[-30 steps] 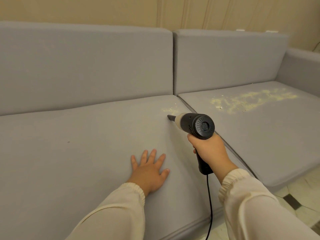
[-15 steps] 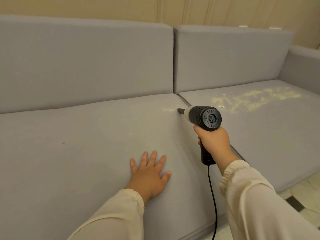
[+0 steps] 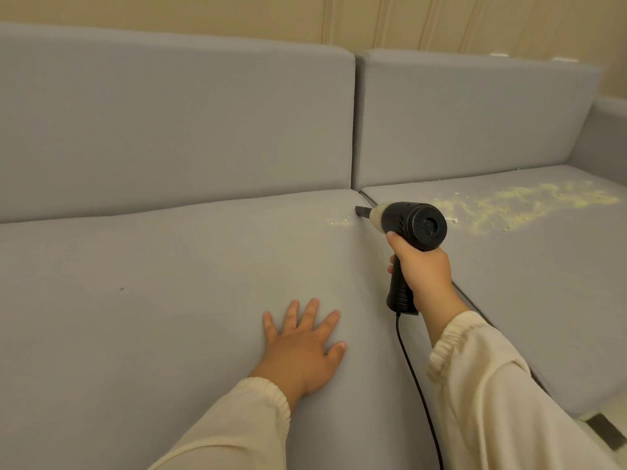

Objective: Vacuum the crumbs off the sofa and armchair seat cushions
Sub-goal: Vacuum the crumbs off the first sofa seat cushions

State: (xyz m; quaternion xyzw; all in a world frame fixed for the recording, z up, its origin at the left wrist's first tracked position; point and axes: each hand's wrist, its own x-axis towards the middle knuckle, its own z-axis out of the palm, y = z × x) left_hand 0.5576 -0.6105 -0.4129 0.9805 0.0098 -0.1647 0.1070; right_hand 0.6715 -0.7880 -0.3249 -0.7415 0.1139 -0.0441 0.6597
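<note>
Right hand grips the black pistol-style handle of a small handheld vacuum, fingers curled around it, with the arm in a cream sleeve reaching in from the lower right. This vacuum has a round black rear housing facing the camera, a cream-coloured middle section, and a narrow dark nozzle at the front. Its nozzle tip points left and sits right at the seam between two grey seat cushions of a sofa, just beside a small patch of pale yellow crumbs on the left seat cushion. A black power cord hangs from the bottom of the handle and runs down toward the lower edge of the view.

Left hand lies flat on the left seat cushion, palm down, fingers straight and spread, holding nothing. It is nearer the camera than the vacuum and well apart from the crumbs.

A much larger scatter of crumbs spreads across the right seat cushion, beyond and to the right of the vacuum. Two grey back cushions stand upright behind the seats, against a beige wall. A grey armrest closes off the far right end.
</note>
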